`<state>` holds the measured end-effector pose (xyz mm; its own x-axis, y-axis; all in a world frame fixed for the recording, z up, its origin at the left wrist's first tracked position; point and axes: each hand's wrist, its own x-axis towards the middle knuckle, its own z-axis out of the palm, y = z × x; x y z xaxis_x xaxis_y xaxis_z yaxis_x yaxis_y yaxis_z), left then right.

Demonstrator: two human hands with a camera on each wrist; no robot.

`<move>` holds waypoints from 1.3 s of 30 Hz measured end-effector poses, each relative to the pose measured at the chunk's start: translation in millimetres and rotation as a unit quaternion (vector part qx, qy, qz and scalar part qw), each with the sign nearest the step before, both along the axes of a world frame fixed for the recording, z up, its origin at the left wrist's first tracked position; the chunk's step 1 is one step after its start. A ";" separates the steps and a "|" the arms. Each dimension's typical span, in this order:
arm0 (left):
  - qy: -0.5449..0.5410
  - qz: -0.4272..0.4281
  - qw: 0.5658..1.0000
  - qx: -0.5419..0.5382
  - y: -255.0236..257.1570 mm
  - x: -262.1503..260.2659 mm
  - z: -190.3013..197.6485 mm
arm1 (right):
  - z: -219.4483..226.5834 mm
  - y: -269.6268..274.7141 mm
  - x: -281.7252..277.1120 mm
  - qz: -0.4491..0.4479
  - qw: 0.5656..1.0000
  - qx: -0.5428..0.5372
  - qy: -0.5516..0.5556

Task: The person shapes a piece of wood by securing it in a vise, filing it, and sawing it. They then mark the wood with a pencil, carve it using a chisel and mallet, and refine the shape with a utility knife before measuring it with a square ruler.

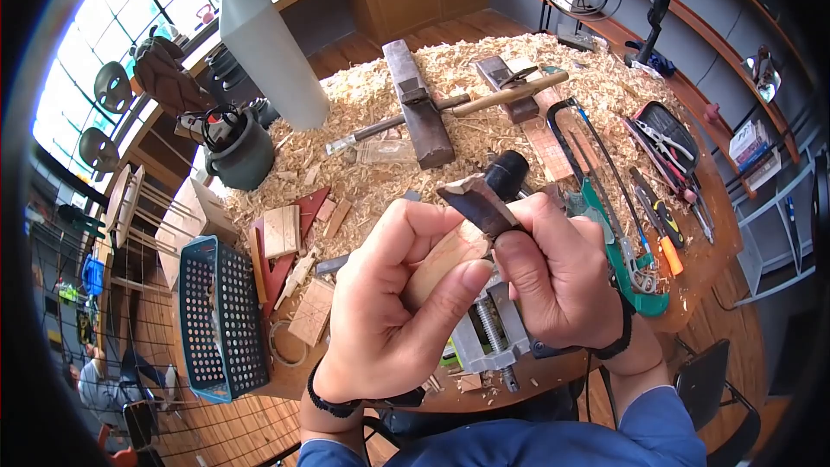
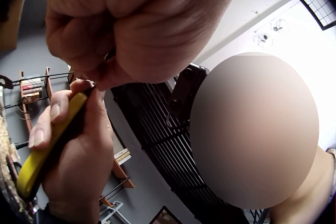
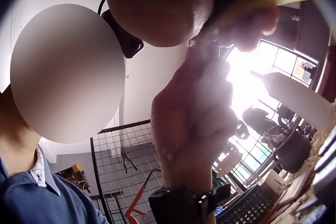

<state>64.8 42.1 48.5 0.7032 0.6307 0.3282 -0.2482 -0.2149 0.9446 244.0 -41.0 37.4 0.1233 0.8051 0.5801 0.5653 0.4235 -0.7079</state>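
My left hand (image 1: 393, 303) grips a pale wooden piece (image 1: 445, 261), its thumb lying along the wood. Against the wood's upper end is a dark piece (image 1: 481, 207) with a pale, rough edge, where the fingers of both hands meet. My right hand (image 1: 558, 272) is curled beside it, thumb against the dark piece. In the left wrist view that right hand (image 2: 79, 166) holds a yellow-and-black handle (image 2: 39, 163), hidden in the head view; the left hand (image 2: 131, 24) is above it. A blade cannot be made out.
Below the hands is a metal vise (image 1: 493, 333). Wood shavings (image 1: 346, 91) cover much of the table, with planes (image 1: 419, 108), a mallet-like tool (image 1: 506, 175) and a green-handled saw (image 1: 618, 268) around. A perforated basket (image 1: 216, 320) stands left, a white bottle (image 1: 272, 56) behind.
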 end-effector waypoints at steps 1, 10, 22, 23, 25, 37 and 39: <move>-0.001 -0.003 1.000 -0.019 0.3 -0.1 0.0 | 0.3 0.4 0.4 -0.001 1.000 0.000 0.001; 0.001 0.002 0.999 -0.039 -4.2 2.6 9.7 | 1.9 1.4 4.9 -0.014 0.999 0.031 0.033; 0.009 -0.023 0.999 -0.046 5.3 -2.0 0.9 | 2.2 4.1 9.4 0.008 0.996 0.025 -0.086; 0.010 -0.026 0.998 -0.053 6.2 -2.2 0.2 | 2.3 4.2 10.3 0.013 0.996 0.022 -0.080; 0.043 0.006 0.999 0.014 7.5 -2.0 -0.3 | 1.3 5.9 12.5 0.017 0.997 0.020 -0.074; 0.069 0.085 0.982 0.154 10.6 2.0 1.0 | 2.5 5.0 14.6 -0.034 0.997 0.062 -0.030; 0.071 0.088 0.984 0.140 8.6 1.0 1.9 | 0.0 6.4 14.2 -0.058 0.995 0.054 -0.052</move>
